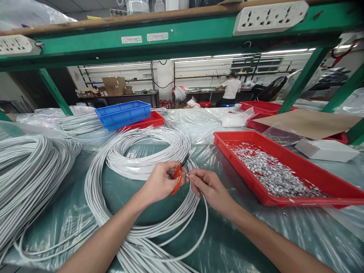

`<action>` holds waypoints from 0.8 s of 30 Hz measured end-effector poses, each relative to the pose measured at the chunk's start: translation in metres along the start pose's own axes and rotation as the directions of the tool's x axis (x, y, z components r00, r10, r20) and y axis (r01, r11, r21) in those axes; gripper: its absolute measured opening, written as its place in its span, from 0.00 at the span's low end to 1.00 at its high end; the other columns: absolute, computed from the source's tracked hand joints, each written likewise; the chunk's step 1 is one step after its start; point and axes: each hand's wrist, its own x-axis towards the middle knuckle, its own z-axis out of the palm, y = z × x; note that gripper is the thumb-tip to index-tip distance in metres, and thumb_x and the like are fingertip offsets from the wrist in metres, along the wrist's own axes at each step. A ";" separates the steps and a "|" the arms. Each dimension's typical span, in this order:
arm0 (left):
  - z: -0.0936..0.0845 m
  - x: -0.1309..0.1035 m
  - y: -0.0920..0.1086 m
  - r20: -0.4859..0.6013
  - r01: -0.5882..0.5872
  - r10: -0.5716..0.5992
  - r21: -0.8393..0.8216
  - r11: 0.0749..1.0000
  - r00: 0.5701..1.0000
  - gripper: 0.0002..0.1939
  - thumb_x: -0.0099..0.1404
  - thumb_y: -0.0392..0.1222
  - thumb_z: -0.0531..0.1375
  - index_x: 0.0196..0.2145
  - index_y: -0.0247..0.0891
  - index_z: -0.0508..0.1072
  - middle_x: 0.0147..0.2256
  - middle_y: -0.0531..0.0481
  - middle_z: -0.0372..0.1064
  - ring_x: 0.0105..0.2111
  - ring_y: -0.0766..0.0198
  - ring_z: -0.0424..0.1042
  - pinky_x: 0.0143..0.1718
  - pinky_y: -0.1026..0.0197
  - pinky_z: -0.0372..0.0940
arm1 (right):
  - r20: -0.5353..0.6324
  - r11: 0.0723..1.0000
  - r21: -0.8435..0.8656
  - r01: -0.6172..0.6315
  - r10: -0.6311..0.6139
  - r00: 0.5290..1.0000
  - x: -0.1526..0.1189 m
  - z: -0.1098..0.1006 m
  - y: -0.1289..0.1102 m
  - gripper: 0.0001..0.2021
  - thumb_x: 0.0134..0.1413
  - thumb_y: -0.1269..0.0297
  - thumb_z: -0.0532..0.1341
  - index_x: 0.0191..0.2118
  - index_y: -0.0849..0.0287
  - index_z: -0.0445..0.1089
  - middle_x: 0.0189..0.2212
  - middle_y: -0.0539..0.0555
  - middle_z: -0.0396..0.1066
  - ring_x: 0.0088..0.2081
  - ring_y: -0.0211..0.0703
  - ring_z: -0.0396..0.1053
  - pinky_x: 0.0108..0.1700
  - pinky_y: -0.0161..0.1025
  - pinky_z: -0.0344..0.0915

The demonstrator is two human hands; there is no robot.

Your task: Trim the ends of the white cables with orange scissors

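Observation:
Orange-handled scissors [177, 177] are gripped in my left hand [162, 181], their dark blades pointing up and away. My right hand [209, 186] pinches the end of a white cable [205, 223] close to the scissors, and the fingertips of both hands nearly meet there. From my right hand that cable curves down toward the loose bundle at the front. Beneath and behind my hands lies a large coil of white cables [95, 182], with a second coil [136, 168] resting on its far side. The exact tip of the held cable is too small to make out.
A red tray [239, 185] of small shiny metal pieces stands at right, near a white box [326, 150]. More cable coils [34, 182] fill the left. Blue trays [122, 113] sit behind. A green shelf beam [184, 36] crosses above; a person [231, 89] is far back.

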 end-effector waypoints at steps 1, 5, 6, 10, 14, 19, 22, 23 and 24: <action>-0.002 0.001 -0.001 0.029 0.029 -0.028 -0.021 0.999 0.999 0.05 0.56 0.38 0.62 0.27 0.32 0.72 0.21 0.54 0.66 0.21 0.71 0.63 0.24 0.69 0.60 | 0.026 1.000 0.019 -0.016 0.016 1.000 0.001 -0.001 0.000 0.17 0.59 0.50 0.56 0.29 0.60 0.67 0.13 0.44 0.56 0.17 0.33 0.50 0.23 0.34 0.49; -0.011 0.006 -0.004 0.184 0.127 -0.106 -0.110 0.986 0.977 0.13 0.56 0.46 0.64 0.29 0.32 0.73 0.20 0.52 0.67 0.18 0.71 0.65 0.19 0.69 0.60 | 0.170 0.987 0.133 -0.089 0.066 0.983 0.004 -0.008 0.001 0.17 0.56 0.49 0.60 0.29 0.61 0.68 0.13 0.43 0.57 0.17 0.33 0.52 0.23 0.33 0.52; -0.012 0.007 -0.005 0.204 0.133 -0.106 -0.122 0.984 0.973 0.14 0.56 0.47 0.65 0.28 0.31 0.73 0.20 0.52 0.67 0.18 0.71 0.65 0.19 0.69 0.59 | 0.201 0.983 0.154 -0.100 0.068 0.977 0.005 -0.010 0.002 0.18 0.55 0.49 0.61 0.30 0.62 0.68 0.13 0.43 0.56 0.17 0.32 0.52 0.23 0.33 0.52; -0.011 0.007 -0.007 0.200 0.109 -0.079 -0.139 0.984 0.977 0.13 0.55 0.46 0.65 0.28 0.31 0.73 0.20 0.53 0.67 0.18 0.71 0.64 0.20 0.69 0.59 | 0.222 0.984 0.146 -0.101 0.067 0.973 0.005 -0.011 0.003 0.19 0.56 0.48 0.60 0.29 0.62 0.67 0.12 0.42 0.55 0.16 0.33 0.53 0.23 0.33 0.53; -0.010 0.009 -0.012 0.088 0.051 -0.045 -0.067 0.996 0.995 0.09 0.55 0.41 0.62 0.25 0.33 0.70 0.19 0.55 0.64 0.19 0.72 0.61 0.22 0.68 0.57 | -0.005 0.998 -0.043 0.035 -0.035 0.999 0.004 0.001 0.003 0.18 0.58 0.49 0.59 0.31 0.61 0.69 0.18 0.47 0.63 0.21 0.35 0.59 0.25 0.33 0.56; -0.009 0.010 -0.016 0.050 0.001 0.001 -0.033 0.999 0.999 0.08 0.55 0.38 0.59 0.22 0.34 0.66 0.20 0.55 0.62 0.20 0.72 0.59 0.23 0.68 0.54 | -0.186 0.970 -0.219 0.109 -0.151 0.971 0.003 0.011 0.010 0.15 0.60 0.54 0.58 0.32 0.60 0.72 0.21 0.50 0.67 0.25 0.38 0.63 0.28 0.35 0.58; -0.006 0.008 -0.016 0.064 0.024 -0.023 -0.007 1.000 0.998 0.09 0.57 0.42 0.60 0.24 0.34 0.67 0.20 0.55 0.62 0.21 0.70 0.60 0.23 0.67 0.53 | -0.195 0.971 -0.217 0.100 -0.144 0.970 0.002 0.008 0.015 0.14 0.61 0.55 0.58 0.31 0.60 0.72 0.22 0.50 0.67 0.24 0.38 0.62 0.27 0.35 0.57; -0.006 0.008 -0.017 0.059 0.033 -0.034 0.014 0.999 0.998 0.11 0.58 0.44 0.60 0.24 0.34 0.67 0.20 0.55 0.62 0.21 0.70 0.60 0.23 0.67 0.53 | -0.196 0.974 -0.203 0.098 -0.138 0.971 0.002 0.006 0.016 0.14 0.61 0.55 0.58 0.31 0.60 0.73 0.22 0.50 0.67 0.24 0.38 0.61 0.26 0.35 0.57; -0.006 0.007 -0.017 0.040 0.035 -0.037 0.050 0.998 0.999 0.12 0.59 0.45 0.60 0.24 0.35 0.66 0.20 0.55 0.62 0.21 0.70 0.59 0.22 0.67 0.52 | -0.195 0.979 -0.180 0.093 -0.128 0.972 0.002 0.005 0.017 0.14 0.60 0.56 0.58 0.31 0.60 0.73 0.22 0.50 0.67 0.23 0.37 0.61 0.26 0.34 0.57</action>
